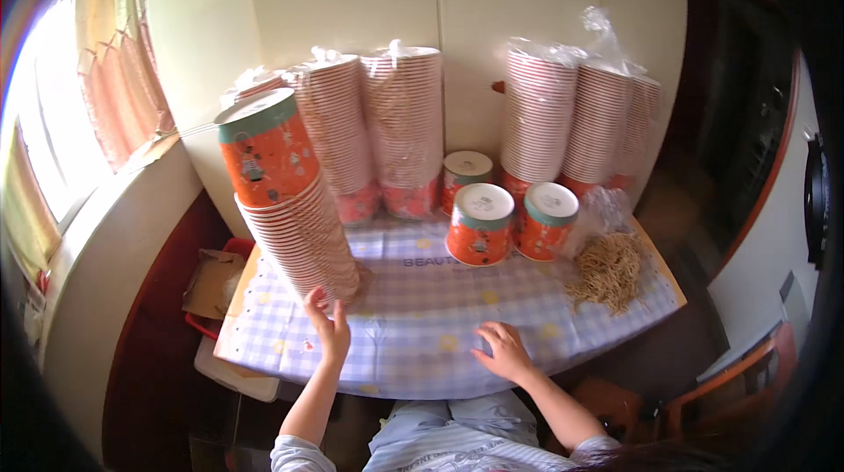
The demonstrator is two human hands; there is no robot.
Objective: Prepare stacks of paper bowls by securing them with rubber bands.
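A tall stack of nested paper tubs stands upside down at the left of the table, leaning a little. Its top tub is orange with a green band and a pale base. Close by the foot of that stack is my left hand, fingers apart; whether a fingertip touches the tubs is hard to tell. Over the front middle of the cloth my right hand is open, its fingers loosely bent around nothing. Beyond it, one upturned orange tub and a second tub stand side by side, with a third tub behind.
Bagged tub stacks line the wall at back left, and more bagged stacks at back right. A heap of thin tan strands lies at the right beside a crumpled clear bag. A checked cloth covers the table.
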